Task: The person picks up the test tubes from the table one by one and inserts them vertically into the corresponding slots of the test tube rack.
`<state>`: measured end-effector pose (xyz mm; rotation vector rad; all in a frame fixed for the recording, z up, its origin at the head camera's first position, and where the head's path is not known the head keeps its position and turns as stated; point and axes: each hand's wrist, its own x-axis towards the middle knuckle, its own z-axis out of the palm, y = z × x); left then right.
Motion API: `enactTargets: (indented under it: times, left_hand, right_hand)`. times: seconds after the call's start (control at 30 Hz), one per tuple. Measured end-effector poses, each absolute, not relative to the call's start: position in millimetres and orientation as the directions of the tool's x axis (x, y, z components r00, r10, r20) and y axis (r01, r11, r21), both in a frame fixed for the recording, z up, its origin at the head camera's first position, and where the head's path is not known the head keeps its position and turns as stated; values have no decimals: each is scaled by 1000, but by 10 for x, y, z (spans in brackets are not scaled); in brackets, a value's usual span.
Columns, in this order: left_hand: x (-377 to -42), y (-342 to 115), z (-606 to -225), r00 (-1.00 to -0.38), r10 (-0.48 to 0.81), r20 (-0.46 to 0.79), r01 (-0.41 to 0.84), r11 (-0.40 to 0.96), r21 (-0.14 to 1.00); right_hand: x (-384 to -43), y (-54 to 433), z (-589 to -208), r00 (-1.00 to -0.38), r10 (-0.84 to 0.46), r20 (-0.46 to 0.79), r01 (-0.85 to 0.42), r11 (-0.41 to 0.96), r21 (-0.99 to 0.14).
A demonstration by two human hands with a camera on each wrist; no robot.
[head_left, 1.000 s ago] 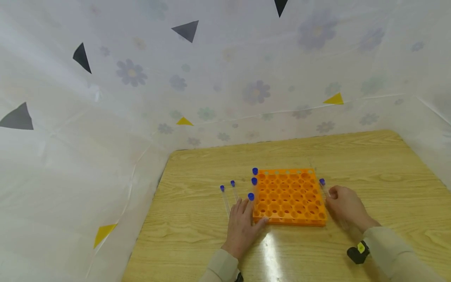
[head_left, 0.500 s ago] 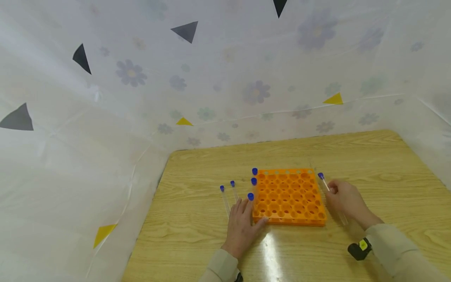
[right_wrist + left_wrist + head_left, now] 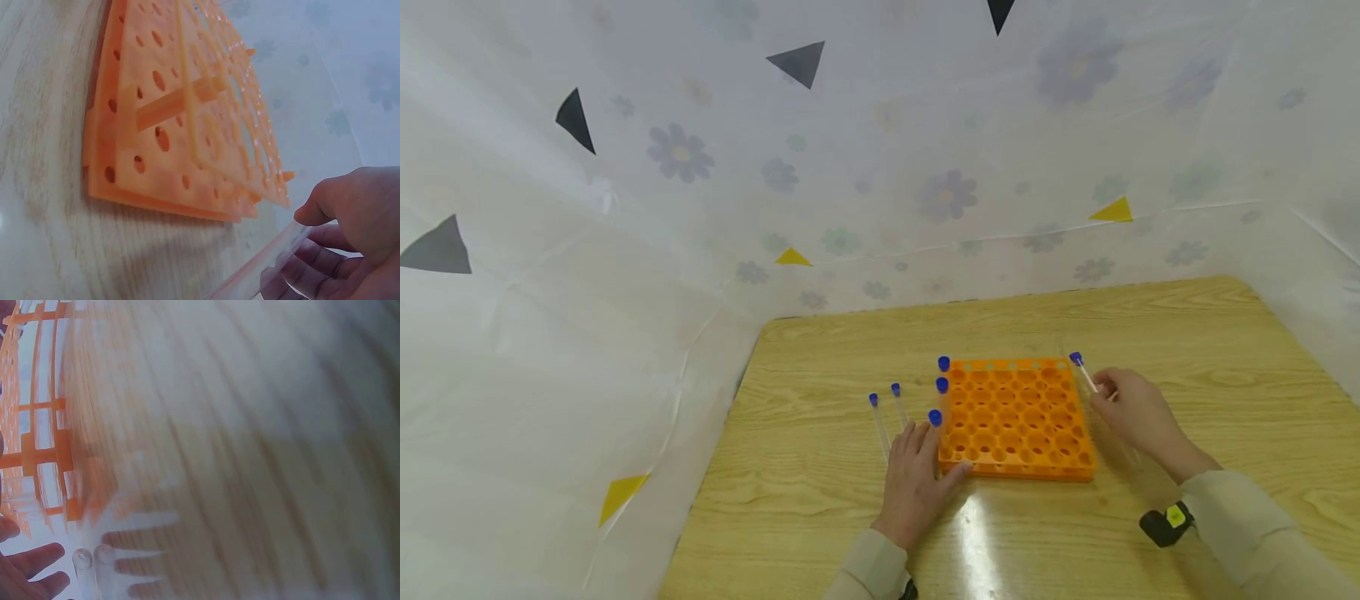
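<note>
Watching the blue-capped test tube (image 3: 1086, 377) slant in the right hand (image 3: 1138, 417), just right of the orange tube rack (image 3: 1015, 472).

From the head view I see its long axis run from the cap (image 3: 1077, 359), beside the rack's far right corner, back under the palm; the right hand is nearer, the left hand (image 3: 913, 492) lying at the near left corner by three upright tubes (image 3: 942, 386); in the left wrist view I see fingers (image 3: 40, 557) straight and apart, near clear tube ends (image 3: 82, 557); in the right wrist view I find thumb and fingers pinching the tube.
</note>
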<state>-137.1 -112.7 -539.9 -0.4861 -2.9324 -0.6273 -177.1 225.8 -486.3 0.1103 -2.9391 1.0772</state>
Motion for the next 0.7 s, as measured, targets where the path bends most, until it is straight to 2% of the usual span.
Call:
enactTargets:
  times: [0.37,0.7]
  left_hand:
    - [-1352,-1126,-5358,-935,301,186,349,870,349]
    - [-1346,-1120,-5343,-944,292,155,329,873,359]
  right_hand:
    - [-1825,2033,-4625,-988,-78,131,-145,755,-639]
    - [-1901,1798,-4469,-970,-116,215,-232,713,-662]
